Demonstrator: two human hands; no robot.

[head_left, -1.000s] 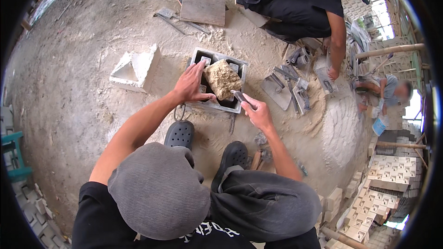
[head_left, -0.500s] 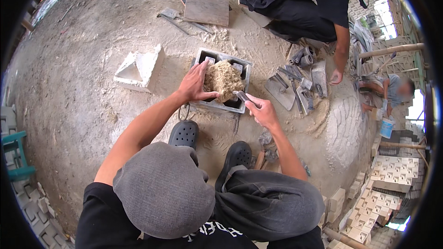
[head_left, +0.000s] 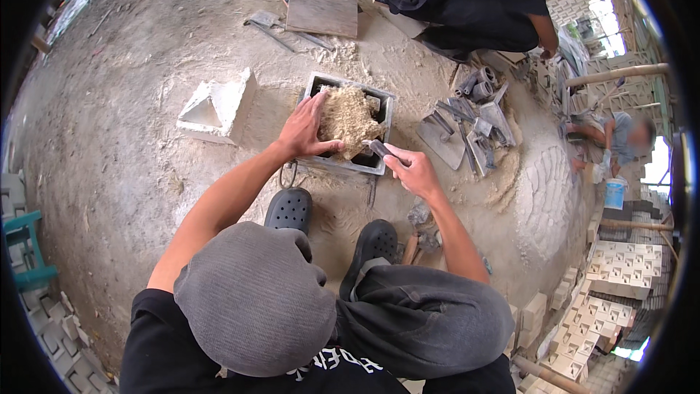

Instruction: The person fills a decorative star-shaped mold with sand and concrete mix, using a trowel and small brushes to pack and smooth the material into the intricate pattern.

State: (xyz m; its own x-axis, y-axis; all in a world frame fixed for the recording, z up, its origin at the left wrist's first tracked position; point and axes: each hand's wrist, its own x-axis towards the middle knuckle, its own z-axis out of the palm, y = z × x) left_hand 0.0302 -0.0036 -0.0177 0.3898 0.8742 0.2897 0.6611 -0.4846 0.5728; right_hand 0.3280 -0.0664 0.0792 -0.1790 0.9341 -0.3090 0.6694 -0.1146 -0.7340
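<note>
A grey rectangular metal mould with dark openings and inner blocks sits on the ground in front of me. Damp, sandy tan mix is heaped over its middle, hiding much of the inside. My left hand lies against the heap's left side, fingers outstretched and thumb along its near edge. Gripped in my right hand is a trowel by its dark handle. Its blade reaches under the heap's near right edge and is mostly hidden.
A white cast block with a pyramid-shaped hollow stands left of the mould. Wooden boards lie beyond it. Metal mould parts are piled right, near pale powder. A co-worker crouches at the far right.
The mix has spread left and away from me across the mould, covering an inner block that showed before. My hands stay close to it. The co-worker's hand has drawn back from the metal parts.
</note>
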